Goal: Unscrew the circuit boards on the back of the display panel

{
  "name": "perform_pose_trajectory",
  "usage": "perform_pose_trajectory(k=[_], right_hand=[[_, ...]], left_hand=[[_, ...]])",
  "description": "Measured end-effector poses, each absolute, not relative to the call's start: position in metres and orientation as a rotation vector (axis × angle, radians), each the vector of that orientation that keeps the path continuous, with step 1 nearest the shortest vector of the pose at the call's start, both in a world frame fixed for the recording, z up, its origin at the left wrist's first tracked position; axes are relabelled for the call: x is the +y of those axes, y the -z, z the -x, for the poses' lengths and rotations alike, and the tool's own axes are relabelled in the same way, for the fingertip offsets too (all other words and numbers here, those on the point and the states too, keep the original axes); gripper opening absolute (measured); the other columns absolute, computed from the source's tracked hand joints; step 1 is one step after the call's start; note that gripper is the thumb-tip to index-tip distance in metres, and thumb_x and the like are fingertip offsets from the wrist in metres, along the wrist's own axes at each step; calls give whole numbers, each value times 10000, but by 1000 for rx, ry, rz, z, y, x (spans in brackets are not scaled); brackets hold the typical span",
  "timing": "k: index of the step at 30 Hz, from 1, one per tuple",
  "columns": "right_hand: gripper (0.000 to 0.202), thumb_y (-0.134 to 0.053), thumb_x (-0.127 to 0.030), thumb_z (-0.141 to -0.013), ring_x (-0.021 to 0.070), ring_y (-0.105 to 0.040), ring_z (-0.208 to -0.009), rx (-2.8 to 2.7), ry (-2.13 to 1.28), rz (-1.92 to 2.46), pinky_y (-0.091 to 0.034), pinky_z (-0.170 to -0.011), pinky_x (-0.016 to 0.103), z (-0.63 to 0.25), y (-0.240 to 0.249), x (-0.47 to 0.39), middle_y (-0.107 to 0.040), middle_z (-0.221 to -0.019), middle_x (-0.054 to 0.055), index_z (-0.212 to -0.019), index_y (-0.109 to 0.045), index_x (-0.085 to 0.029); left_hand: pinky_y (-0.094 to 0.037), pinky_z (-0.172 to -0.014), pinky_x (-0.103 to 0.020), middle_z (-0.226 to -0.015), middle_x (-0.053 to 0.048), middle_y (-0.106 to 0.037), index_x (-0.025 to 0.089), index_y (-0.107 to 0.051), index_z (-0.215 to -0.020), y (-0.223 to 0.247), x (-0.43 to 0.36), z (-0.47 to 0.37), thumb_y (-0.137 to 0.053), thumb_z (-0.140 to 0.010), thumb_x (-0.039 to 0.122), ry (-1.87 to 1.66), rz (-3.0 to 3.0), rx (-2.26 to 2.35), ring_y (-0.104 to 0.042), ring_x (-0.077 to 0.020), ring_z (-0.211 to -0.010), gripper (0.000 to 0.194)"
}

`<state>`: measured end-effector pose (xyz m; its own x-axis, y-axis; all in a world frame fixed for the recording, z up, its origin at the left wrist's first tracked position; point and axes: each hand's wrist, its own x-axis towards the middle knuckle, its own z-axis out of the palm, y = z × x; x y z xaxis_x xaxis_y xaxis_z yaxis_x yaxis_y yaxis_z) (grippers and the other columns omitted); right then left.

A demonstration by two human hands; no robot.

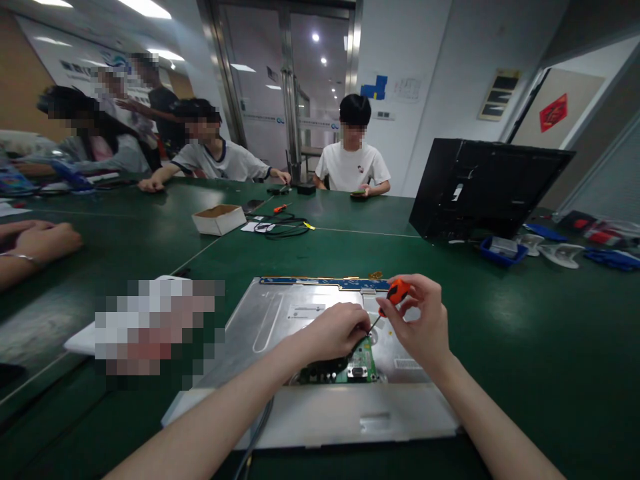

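Observation:
A silver metal panel lies flat on the green table in front of me. Near its middle is a green circuit board, and a blue strip board runs along its far edge. My right hand grips the orange and black handle of a screwdriver, whose tip points down and left to the top of the green board. Beside that tip, my left hand has its fingers curled down at the board; what they hold, if anything, is hidden. A dark cable runs off the panel's near edge.
Beyond the panel are a white box, black cables and another orange screwdriver. A black monitor stands back right, near a blue tray. Several people sit around the table; a person's hands rest at left.

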<state>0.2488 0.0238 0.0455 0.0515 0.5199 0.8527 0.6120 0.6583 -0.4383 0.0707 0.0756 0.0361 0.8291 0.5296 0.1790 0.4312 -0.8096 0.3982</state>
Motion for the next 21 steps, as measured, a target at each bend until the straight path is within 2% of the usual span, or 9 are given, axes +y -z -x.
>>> perform_pose_trajectory(k=[5, 10, 16, 21], right_hand=[[307, -639, -207, -923, 149, -640, -770, -1629, 164, 959, -565, -511, 252, -249, -52, 22, -576, -1099, 57, -1200, -531, -283], [349, -528, -179, -970, 153, -650, -752, -1682, 154, 989, -581, -544, 279, -248, -52, 22, -626, -1084, 63, -1300, -511, -293], [415, -675, -337, -906, 174, -669, -759, -1584, 107, 998, -580, -515, 258, -249, -44, 24, -648, -970, 34, -1250, -453, -272], [360, -669, -285, -904, 169, -658, -786, -1581, 108, 994, -574, -529, 258, -249, -47, 23, -618, -1035, 47, -1210, -479, -272]], left_hand=[[-440, -698, -273, -841, -47, -681, 162, -632, -822, -35, 76, -71, -561, -872, 73, -405, -2674, 731, -606, -185, -766, 124], [-435, -681, -276, -813, -46, -667, 168, -636, -818, -34, 77, -71, -547, -869, 85, -398, -2680, 736, -600, -188, -751, 131], [-450, -699, -279, -840, -50, -679, 166, -648, -833, -36, 76, -71, -541, -863, 75, -391, -2668, 733, -613, -193, -775, 144], [-444, -696, -285, -830, -48, -675, 167, -653, -832, -37, 75, -71, -558, -875, 84, -386, -2668, 744, -611, -197, -765, 134]])
